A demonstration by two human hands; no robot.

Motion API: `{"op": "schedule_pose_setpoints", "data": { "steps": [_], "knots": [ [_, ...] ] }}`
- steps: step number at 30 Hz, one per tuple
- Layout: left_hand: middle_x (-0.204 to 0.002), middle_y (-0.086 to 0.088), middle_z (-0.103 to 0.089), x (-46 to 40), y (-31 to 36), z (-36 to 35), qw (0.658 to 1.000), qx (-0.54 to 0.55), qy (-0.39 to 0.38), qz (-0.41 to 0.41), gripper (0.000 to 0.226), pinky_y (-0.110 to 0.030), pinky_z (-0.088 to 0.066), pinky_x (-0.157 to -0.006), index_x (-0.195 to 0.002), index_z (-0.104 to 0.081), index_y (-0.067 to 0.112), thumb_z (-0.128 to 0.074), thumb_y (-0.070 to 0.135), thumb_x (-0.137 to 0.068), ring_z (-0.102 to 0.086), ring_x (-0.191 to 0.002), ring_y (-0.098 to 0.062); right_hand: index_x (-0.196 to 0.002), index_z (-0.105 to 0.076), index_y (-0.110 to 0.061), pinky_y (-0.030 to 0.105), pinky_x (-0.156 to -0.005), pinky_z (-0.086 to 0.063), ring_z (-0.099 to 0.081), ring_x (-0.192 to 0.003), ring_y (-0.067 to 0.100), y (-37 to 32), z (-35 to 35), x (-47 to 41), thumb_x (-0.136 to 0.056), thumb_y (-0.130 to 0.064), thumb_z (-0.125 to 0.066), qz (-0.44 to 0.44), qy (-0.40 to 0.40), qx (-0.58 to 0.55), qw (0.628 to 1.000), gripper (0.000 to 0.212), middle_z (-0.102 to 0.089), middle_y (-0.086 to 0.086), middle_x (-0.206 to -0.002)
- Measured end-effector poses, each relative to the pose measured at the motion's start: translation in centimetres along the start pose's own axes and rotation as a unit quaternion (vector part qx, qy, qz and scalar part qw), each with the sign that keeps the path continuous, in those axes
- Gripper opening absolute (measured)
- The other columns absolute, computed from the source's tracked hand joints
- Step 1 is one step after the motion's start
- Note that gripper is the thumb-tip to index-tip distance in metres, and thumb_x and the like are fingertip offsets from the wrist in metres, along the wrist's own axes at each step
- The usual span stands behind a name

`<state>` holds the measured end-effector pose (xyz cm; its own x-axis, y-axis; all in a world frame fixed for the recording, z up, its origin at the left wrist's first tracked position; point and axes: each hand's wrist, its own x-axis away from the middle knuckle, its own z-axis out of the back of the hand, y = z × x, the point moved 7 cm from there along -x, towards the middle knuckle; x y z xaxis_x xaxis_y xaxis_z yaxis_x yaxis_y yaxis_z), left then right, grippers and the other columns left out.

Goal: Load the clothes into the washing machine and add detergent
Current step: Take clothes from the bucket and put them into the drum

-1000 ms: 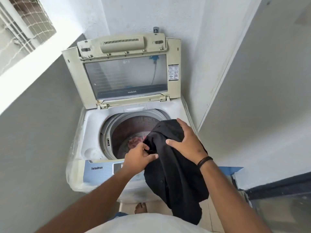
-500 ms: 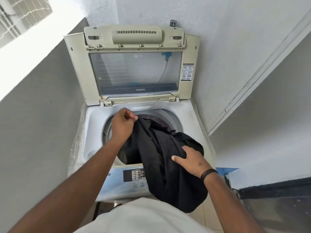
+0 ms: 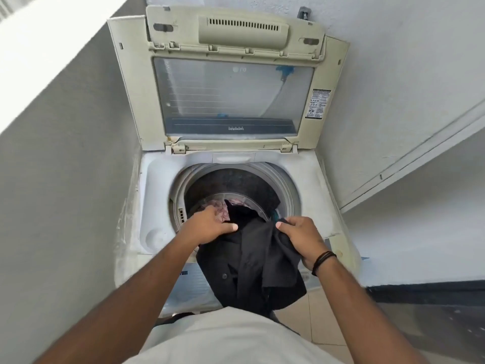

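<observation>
While the lid (image 3: pixel 231 82) stands propped upright behind the drum (image 3: pixel 236 190), the black garment (image 3: pixel 252 264) is only partly in: its upper end dips over the drum's front rim, and most of it hangs outside, over the control panel (image 3: pixel 191 282) at the front of the washer (image 3: pixel 157 195). Half a second ago the left hand (image 3: pixel 210 225) was lifted toward the back of the drum with a bunch of cloth; now it is down at the front rim, thumb pressed onto the fabric, other fingers hidden beneath, so I cannot tell how they lie. The right hand (image 3: pixel 301 239) has come up from the draped part to the same rim, thumb and fingers pinching a fold. A pinkish piece (image 3: pixel 221 210) already lies inside the drum, just behind the left hand.

The shift suggests one portion has been fed in and both hands are regripping for the next. Loading seems far from finished, and no detergent is in view. The hanging weight could drag the garment back out if released.
</observation>
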<state>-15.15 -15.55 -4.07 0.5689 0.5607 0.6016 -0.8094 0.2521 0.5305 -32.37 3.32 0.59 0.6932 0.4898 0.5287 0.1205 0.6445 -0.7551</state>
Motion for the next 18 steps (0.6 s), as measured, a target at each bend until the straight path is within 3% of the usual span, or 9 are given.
{"op": "schedule_pose_setpoints", "data": {
  "steps": [2, 5, 8, 11, 13, 15, 18],
  "knots": [
    [-0.126, -0.008, -0.065, 0.7, -0.4, -1.0, 0.991, -0.122, -0.050, 0.016, 0.078, -0.037, -0.049, -0.084, -0.110, -0.060, 0.019, -0.057, 0.086, -0.071, -0.062, -0.110, -0.027, -0.083, -0.069, 0.004, 0.037, -0.070, -0.052, -0.062, -0.073, 0.026, -1.2, 0.3, -1.3, -0.093, -0.011, -0.065, -0.005, 0.023, -0.078, 0.997, 0.018, -0.069, 0.021, -0.081],
    [-0.122, -0.005, -0.066, 1.9, -0.1, -0.9, 0.974, -0.223, -0.015, 0.026, 0.078, -0.038, -0.049, -0.085, -0.114, -0.062, 0.019, -0.043, 0.087, -0.080, -0.063, -0.110, -0.027, -0.093, -0.068, 0.004, 0.041, -0.076, -0.052, -0.062, -0.079, 0.028, -3.5, 1.4, -3.9, -0.093, -0.008, -0.063, -0.013, 0.072, -0.217, 0.973, 0.013, -0.066, 0.022, -0.088],
    [-0.107, -0.002, -0.067, 2.5, -0.2, -0.6, 0.973, -0.225, -0.027, 0.036, 0.082, -0.036, -0.047, -0.080, -0.101, -0.064, 0.019, -0.035, 0.092, -0.077, -0.064, -0.101, -0.026, -0.094, -0.067, -0.004, 0.032, -0.073, -0.055, -0.062, -0.078, 0.022, -6.5, 1.9, -7.2, -0.095, -0.006, -0.060, 0.014, 0.090, -0.281, 0.955, 0.007, -0.065, 0.013, -0.087],
    [-0.097, -0.002, -0.066, 2.2, -0.6, -1.5, 0.973, -0.212, -0.086, 0.008, 0.055, -0.036, -0.047, -0.080, -0.085, -0.055, 0.017, -0.053, 0.072, -0.087, -0.063, -0.093, -0.025, -0.106, -0.067, -0.005, 0.026, -0.066, -0.055, -0.063, -0.079, 0.017, -7.9, 1.2, -10.3, -0.096, -0.006, -0.059, 0.041, 0.110, -0.292, 0.949, 0.013, -0.066, 0.006, -0.090],
    [-0.098, -0.005, -0.068, 1.2, -1.1, -1.7, 0.990, -0.115, -0.076, 0.000, 0.033, -0.034, -0.046, -0.076, -0.089, -0.059, 0.015, -0.062, 0.047, -0.094, -0.065, -0.094, -0.026, -0.119, -0.063, -0.004, 0.030, -0.076, -0.056, -0.063, -0.091, 0.021, -7.7, 0.1, -11.9, -0.095, -0.005, -0.060, 0.046, 0.116, -0.249, 0.961, 0.024, -0.066, 0.006, -0.099],
    [-0.083, -0.004, -0.063, -0.1, -1.6, -0.1, 0.997, 0.076, -0.008, 0.017, 0.028, -0.033, -0.041, -0.067, -0.082, -0.057, 0.013, -0.060, 0.036, -0.098, -0.062, -0.083, -0.024, -0.129, -0.053, -0.014, 0.037, -0.092, -0.055, -0.062, -0.106, 0.021, -6.5, -1.2, -12.7, -0.092, -0.007, -0.063, 0.043, 0.108, -0.174, 0.978, 0.039, -0.062, 0.003, -0.117],
    [-0.069, 0.000, -0.055, -2.2, -1.2, 4.2, 0.955, 0.262, 0.140, 0.027, 0.036, -0.032, -0.037, -0.060, -0.069, -0.050, 0.016, -0.056, 0.030, -0.101, -0.055, -0.074, -0.021, -0.141, -0.040, -0.034, 0.041, -0.102, -0.051, -0.057, -0.120, 0.018, -4.1, -3.4, -13.0, -0.088, -0.008, -0.064, 0.057, 0.051, -0.074, 0.994, 0.064, -0.049, -0.006, -0.141]
  ]
}}
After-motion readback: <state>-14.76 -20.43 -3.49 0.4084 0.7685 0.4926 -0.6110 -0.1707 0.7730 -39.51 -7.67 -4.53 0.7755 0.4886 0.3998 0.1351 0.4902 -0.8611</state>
